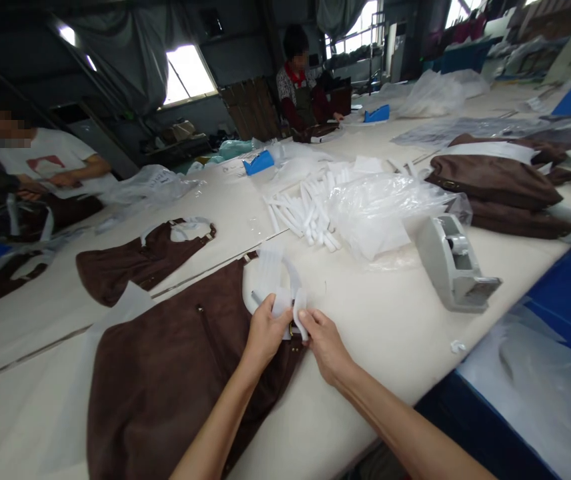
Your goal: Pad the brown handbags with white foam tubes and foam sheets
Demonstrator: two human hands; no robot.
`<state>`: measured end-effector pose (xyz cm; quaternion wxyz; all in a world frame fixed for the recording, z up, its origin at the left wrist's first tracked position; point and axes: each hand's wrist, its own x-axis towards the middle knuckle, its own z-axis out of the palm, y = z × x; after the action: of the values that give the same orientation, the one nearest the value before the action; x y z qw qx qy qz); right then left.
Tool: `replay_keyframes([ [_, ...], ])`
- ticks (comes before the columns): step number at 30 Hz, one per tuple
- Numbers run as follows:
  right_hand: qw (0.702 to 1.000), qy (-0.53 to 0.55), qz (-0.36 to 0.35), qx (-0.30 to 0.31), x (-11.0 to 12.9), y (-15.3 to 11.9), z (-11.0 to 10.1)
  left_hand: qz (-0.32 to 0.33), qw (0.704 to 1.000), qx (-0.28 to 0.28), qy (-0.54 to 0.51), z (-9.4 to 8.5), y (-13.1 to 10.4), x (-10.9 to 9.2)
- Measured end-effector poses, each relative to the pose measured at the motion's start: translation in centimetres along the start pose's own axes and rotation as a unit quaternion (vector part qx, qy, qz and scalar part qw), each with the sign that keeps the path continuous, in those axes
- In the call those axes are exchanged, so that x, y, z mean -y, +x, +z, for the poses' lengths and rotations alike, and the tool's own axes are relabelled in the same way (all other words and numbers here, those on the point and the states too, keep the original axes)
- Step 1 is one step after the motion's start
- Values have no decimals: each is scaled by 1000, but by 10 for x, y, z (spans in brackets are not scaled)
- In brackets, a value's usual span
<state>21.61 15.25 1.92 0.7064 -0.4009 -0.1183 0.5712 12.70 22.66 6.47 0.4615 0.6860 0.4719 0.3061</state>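
A large dark brown handbag (pixel 165 367) lies flat in front of me, its strap end pointing away to the right. White foam wrapping (pixel 298 308) surrounds the strap near a brass-coloured ring. My left hand (pixel 264 332) pinches this wrapping from the left, thumb on top. From the other side my right hand (pixel 328 343) grips its edge between thumb and fingers. The two hands are close together. A thin translucent sheet (pixel 268 267) lies over the strap opening just beyond them. The fingertips partly hide the strap end.
A grey tape dispenser (pixel 450 267) stands to the right, beside a pile of white foam tubes (pixel 310 210) and clear plastic bags (pixel 380 207). Another brown bag (pixel 135 263) lies ahead left; stacked bags (pixel 495 180) lie right. Two co-workers (pixel 58 157) are across the table.
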Motion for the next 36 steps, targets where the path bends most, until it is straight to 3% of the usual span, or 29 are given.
replay_keyframes([
  [4, 999, -14, -2, -35, -4, -2, 9, -13, 1000, 8, -6, -9, -2, -4],
  [7, 998, -20, -5, -51, -5, -4, 12, -92, 988, 49, -114, -21, -1, -11],
  [10, 998, -33, -20, -50, -9, -5, 14, -148, 967, 29, -206, -24, 1, -11],
  [18, 992, -83, -59, -79, -24, -4, 15, -127, 977, 26, -169, 3, -18, -6],
  [24, 987, -84, -97, -96, -30, -4, 22, -171, 971, 14, -169, 10, -23, -4],
  [27, 979, -127, -113, -112, -30, -4, 25, -147, 979, -9, -142, 14, -24, -3],
  [31, 966, -182, -131, -128, -28, -4, 25, -87, 988, 4, -129, 20, -26, -2],
  [36, 969, -183, -121, -118, -26, -4, 20, -104, 985, -4, -136, 24, -25, 1],
])
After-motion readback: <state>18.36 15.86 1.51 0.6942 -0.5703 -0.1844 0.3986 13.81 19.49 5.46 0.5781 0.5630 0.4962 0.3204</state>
